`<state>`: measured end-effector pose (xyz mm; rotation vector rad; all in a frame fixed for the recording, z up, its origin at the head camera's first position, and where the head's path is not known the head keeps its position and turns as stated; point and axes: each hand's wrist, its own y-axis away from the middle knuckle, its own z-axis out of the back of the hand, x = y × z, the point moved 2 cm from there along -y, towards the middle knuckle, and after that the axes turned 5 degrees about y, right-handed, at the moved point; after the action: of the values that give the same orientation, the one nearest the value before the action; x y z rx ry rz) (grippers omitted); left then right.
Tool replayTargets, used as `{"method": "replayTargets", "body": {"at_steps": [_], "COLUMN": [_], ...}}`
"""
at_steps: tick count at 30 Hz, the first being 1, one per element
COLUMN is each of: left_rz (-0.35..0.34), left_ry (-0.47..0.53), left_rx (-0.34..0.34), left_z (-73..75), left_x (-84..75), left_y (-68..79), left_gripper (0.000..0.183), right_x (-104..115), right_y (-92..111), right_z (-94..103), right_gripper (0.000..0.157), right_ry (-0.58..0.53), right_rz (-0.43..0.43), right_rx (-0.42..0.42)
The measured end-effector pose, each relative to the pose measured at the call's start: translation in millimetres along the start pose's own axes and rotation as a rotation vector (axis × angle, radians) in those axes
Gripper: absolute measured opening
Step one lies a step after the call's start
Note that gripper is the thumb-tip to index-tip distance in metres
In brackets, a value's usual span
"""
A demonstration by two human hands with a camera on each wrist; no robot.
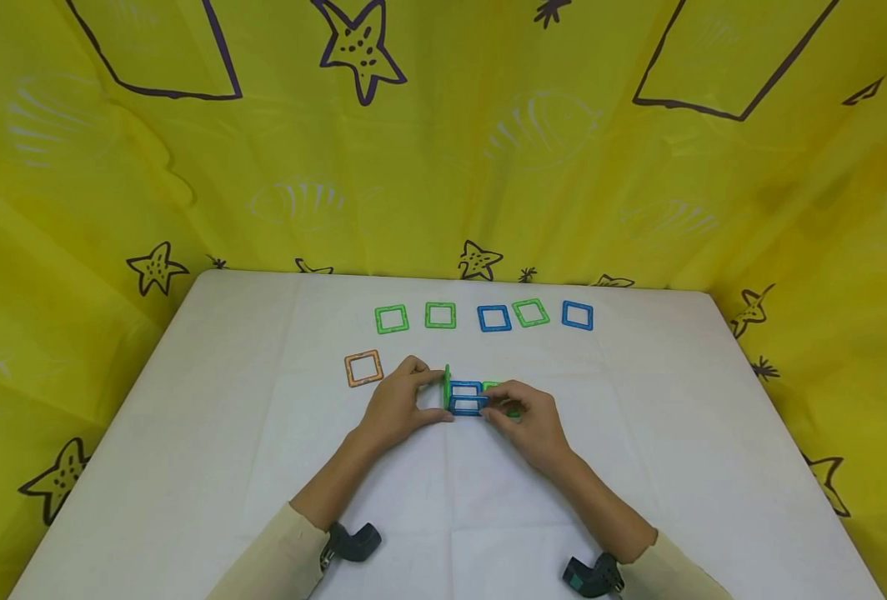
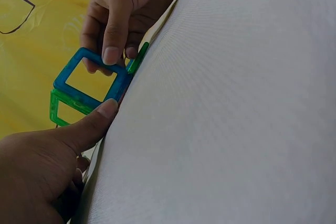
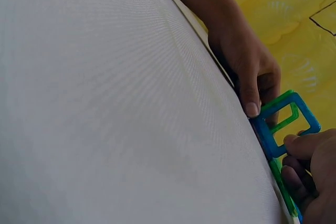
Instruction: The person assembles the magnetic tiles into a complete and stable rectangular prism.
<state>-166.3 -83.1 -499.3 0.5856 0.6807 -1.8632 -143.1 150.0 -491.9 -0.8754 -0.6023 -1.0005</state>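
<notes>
Blue square, upright between left hand and right hand; in the left hand, green square gripped upright; in the right, blue square's side pinched; might twist loose if pushed unevenly, or topple if released before joining firmly.

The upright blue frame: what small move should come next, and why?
Probably a gentle press by the right hand, squaring the upright blue frame against the upright green frame: their edges sit close together, the right hand pinches the blue one, and the left hand holds the green.
</notes>
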Motion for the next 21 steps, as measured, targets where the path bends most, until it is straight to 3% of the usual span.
{"method": "replayTargets", "body": {"at_steps": [21], "left_rz": [0.002], "left_ry": [0.021], "left_rx": [-0.01], "left_z": [0.4], "left_x": [-0.6], "left_y": [0.7], "left_gripper": [0.067], "right_x": [2.6], "right_y": [1.3], "right_z": [0.4], "right_gripper": [0.022], "right_ry": [-0.042], "right_rz": [-0.003], "right_rx": [-0.009]}}
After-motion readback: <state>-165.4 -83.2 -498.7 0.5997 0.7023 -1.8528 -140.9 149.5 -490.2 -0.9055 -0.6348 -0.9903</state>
